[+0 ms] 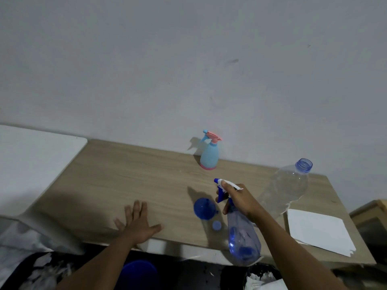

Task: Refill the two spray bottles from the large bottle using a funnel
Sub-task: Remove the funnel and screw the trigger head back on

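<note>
On wood, right hand [240, 203] grips clear spray bottle [243, 237].

The right hand [238, 200] hides the clear spray bottle's [244, 241] neck. At six o'clock, a blue round object [139, 274] is cut off by the picture's edge, identity unclear.

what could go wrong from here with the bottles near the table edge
The clear blue spray bottle, gripped at its neck by the right hand, stands at the wooden table's front edge and might tip off. The uncapped large clear plastic bottle beside that arm could be knocked over.
</note>
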`<act>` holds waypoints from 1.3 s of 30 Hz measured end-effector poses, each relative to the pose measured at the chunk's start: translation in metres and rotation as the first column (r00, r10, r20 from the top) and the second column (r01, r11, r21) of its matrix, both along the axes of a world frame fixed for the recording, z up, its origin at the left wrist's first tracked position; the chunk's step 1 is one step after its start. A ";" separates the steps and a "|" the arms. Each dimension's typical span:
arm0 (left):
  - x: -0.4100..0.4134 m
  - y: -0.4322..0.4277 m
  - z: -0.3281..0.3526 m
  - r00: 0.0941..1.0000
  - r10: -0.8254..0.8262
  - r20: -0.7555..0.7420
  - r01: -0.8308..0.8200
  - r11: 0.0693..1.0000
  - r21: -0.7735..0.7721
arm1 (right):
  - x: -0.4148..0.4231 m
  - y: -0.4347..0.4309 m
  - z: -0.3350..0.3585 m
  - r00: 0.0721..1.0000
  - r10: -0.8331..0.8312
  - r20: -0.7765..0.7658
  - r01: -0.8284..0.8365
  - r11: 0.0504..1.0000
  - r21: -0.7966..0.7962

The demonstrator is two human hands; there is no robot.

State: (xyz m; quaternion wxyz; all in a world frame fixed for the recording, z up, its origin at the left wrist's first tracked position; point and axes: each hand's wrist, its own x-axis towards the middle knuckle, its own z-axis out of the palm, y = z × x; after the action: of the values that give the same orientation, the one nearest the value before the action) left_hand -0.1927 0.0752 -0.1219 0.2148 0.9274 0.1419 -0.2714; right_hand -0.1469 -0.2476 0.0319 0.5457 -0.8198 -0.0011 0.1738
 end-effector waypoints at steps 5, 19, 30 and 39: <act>0.006 0.004 0.003 0.998 -0.044 -0.053 0.044 0.999 0.003 | 0.009 0.013 0.004 0.999 0.020 -0.032 -0.023 0.995 -0.100; 0.008 0.006 0.011 0.992 -0.076 -0.104 0.076 0.997 -0.004 | 0.026 0.041 -0.004 0.986 0.074 -0.149 -0.113 0.954 -0.279; 0.007 0.007 0.012 0.994 -0.082 -0.077 0.081 0.997 -0.019 | 0.021 0.015 -0.016 0.992 -0.097 -0.085 0.057 0.920 -0.389; 0.034 0.015 0.022 0.991 -0.122 -0.056 0.123 0.992 0.005 | 0.084 0.053 0.010 0.906 -0.125 0.404 0.224 0.953 -0.206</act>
State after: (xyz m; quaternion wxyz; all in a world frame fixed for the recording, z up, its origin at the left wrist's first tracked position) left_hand -0.1591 0.0900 -0.0994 0.1897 0.9274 0.0919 -0.3091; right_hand -0.0625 -0.1943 0.0417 0.4418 -0.8960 -0.0129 -0.0421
